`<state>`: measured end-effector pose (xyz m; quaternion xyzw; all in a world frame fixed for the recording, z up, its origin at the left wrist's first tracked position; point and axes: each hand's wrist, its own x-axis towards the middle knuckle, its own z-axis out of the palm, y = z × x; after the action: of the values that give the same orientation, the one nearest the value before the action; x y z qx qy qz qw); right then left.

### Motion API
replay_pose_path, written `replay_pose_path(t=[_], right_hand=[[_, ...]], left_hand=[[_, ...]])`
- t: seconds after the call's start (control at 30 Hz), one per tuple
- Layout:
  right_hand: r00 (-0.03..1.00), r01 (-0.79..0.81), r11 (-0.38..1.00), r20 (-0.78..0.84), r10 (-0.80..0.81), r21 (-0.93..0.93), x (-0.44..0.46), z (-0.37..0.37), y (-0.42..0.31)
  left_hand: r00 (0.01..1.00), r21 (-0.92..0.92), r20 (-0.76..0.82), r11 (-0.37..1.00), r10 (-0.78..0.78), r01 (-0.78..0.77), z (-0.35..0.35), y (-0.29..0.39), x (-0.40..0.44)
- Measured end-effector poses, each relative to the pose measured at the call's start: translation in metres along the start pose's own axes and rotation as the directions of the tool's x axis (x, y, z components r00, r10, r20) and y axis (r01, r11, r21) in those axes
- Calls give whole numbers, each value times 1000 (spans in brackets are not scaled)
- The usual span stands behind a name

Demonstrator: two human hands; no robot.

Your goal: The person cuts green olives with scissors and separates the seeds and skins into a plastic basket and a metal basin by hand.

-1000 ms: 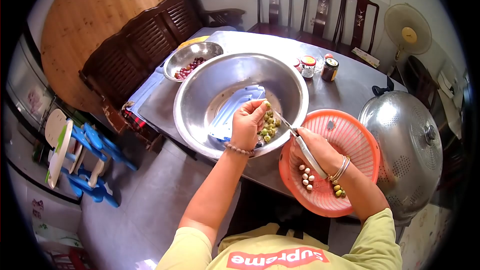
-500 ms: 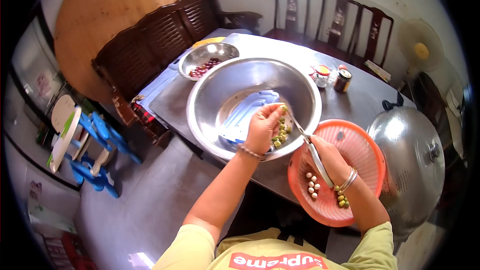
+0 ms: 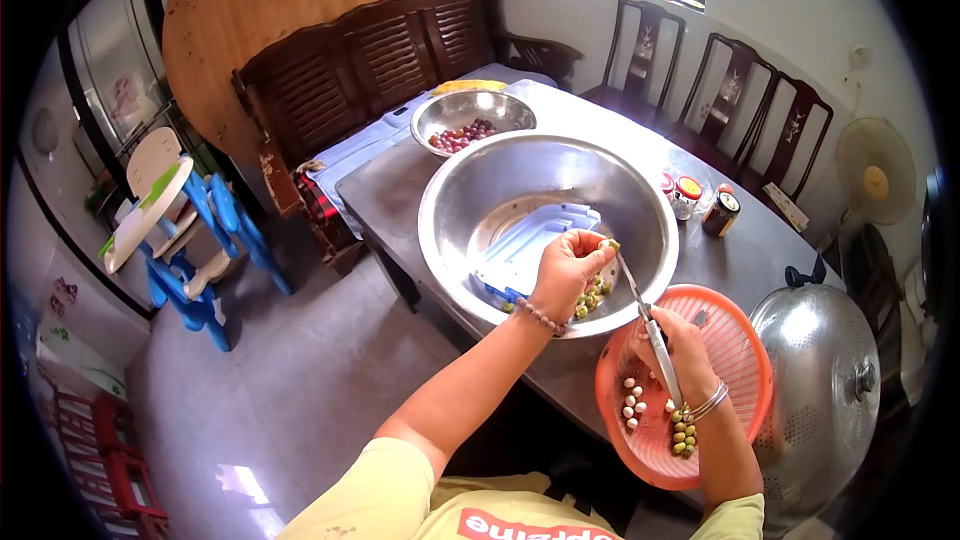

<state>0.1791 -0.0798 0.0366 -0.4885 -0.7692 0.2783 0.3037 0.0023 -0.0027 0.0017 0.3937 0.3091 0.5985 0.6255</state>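
Observation:
My left hand [image 3: 570, 275] reaches over the large steel basin [image 3: 550, 162], fingertips pinched on a small green lotus seed [image 3: 609, 244]. My right hand [image 3: 682, 342] is closed round the handle of a slim silver knife [image 3: 632, 285], its tip touching or very near the seed. In the basin, a light-blue plastic tray [image 3: 520, 248] lies with several green seeds [image 3: 594, 297] by my left hand. Below my right hand sits an orange plastic basket [image 3: 745, 360]; white peeled seeds [image 3: 633, 405] and green seeds [image 3: 683, 434] lie in it in separate groups.
A smaller steel bowl [image 3: 520, 118] of red grapes [image 3: 465, 133] stands behind the basin. Jars [image 3: 721, 213] are at the right of the grey table [image 3: 390, 202]. A large steel lid [image 3: 820, 380] leans beside the basket. A wooden bench, chairs and a fan surround the table.
The camera view has swung left, so everything appears shifted right and somewhat lower. Both hands remain close together over the basin's near right side, with the knife at the seed.

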Motion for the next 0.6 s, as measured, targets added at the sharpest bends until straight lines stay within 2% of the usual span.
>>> replay_pose_path(t=[0.03,0.1,0.23,0.3,0.6], right_hand=[[987,136,989,-77,-140,-59,0,3,8],[998,52,996,-26,-54,-71,-2,4,17],[998,58,992,7,-57,-113,-2,5,28],[997,71,992,24,-69,-108,-1,7,37],[995,98,993,20,-97,-64,1,10,32]], left_hand=[[1000,-3,9,1000,4,-4,-1,0,0],[999,-3,-11,999,42,-42,1,-5,1],[999,-26,37,1000,18,-17,-1,-6,1],[998,23,63,1000,-22,21,0,-4,-2],[999,62,22,998,-30,29,1,-2,-3]])
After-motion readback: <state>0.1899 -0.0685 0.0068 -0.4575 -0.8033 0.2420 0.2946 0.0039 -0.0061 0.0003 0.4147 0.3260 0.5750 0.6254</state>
